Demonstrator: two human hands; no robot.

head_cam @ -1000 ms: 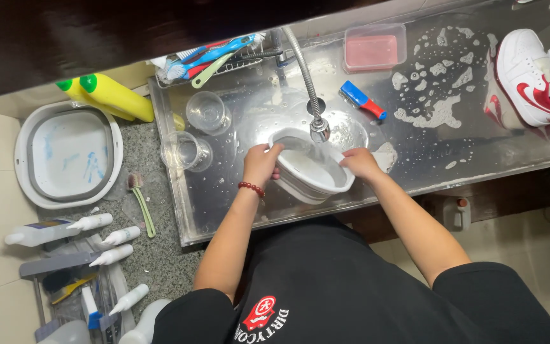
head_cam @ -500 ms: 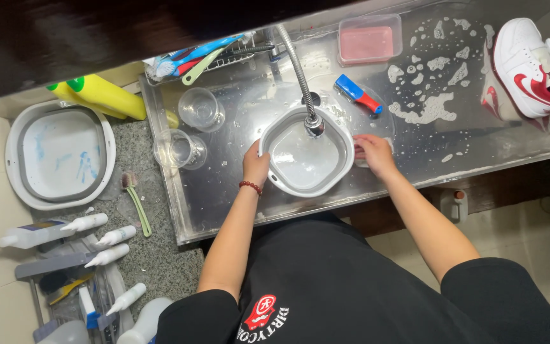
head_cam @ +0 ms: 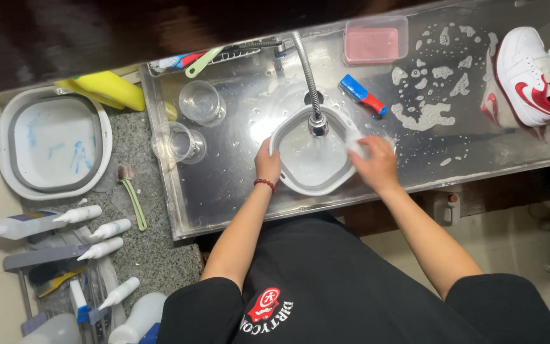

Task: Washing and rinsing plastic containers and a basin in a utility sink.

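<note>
Your left hand (head_cam: 267,167) grips the nine o'clock rim of the white basin (head_cam: 313,159), fingers curled over the edge and pressed together on it. The basin sits mid-sink on the wet steel table (head_cam: 224,191), directly under the flexible faucet (head_cam: 307,76), and it looks to hold a shallow pool of water. Your right hand (head_cam: 373,162) is at the three o'clock rim, fingers pinching a small white cloth or sponge (head_cam: 354,141) against the edge. I'd judge that basin light but slick — thin plastic, wet all over, so the rolled rim is the place to hold, both sides at once if it fills.

At ten o'clock, two clear glass cups (head_cam: 202,102) look empty. At one o'clock a clear lidded box (head_cam: 375,39) holds something pink, with a blue-and-red brush (head_cam: 362,94) nearby. Far right — a white and red sneaker (head_cam: 529,76) beside suds. A second empty basin (head_cam: 52,150) sits off to the left.
</note>
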